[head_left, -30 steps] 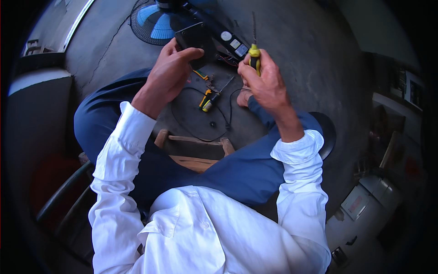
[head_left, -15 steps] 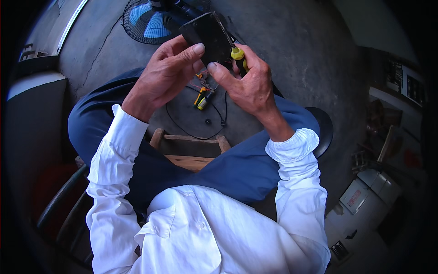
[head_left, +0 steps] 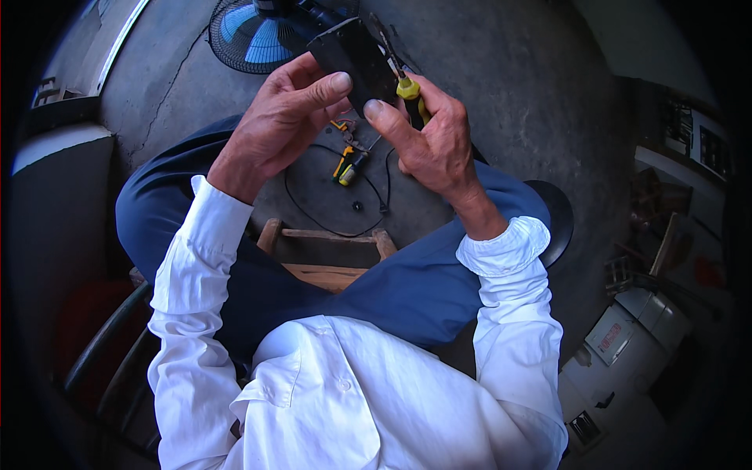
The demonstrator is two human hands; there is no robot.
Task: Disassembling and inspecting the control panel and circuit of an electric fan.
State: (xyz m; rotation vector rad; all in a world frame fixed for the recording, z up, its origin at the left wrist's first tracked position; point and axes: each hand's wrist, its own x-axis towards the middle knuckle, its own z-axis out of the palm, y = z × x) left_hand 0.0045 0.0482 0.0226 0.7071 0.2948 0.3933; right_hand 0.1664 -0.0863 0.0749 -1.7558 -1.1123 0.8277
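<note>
A black box-like casing (head_left: 356, 63) is held up in front of me, above the floor. My left hand (head_left: 286, 117) grips its left side, thumb on top and fingers behind. At the right edge, my right hand (head_left: 431, 133) presses its thumb on the casing's near corner. Also in that hand is a screwdriver (head_left: 408, 90) with a yellow and black handle, its shaft pointing up and away beside the casing. Below, on the floor, lie pliers (head_left: 342, 162) with yellow and black handles and a tool with a yellow-green handle end (head_left: 347, 175).
A standing fan (head_left: 266, 43) with blue blades lies beyond my hands. A black cord (head_left: 301, 210) loops over the floor near a small round black part (head_left: 358, 206). Between my legs is a wooden stool (head_left: 325, 276). Boxes and clutter (head_left: 627, 329) line the right side.
The casing has tilted, showing more of its face and far edge. The screwdriver's tip has moved away from the casing's far corner. My right thumb has shifted onto the casing.
</note>
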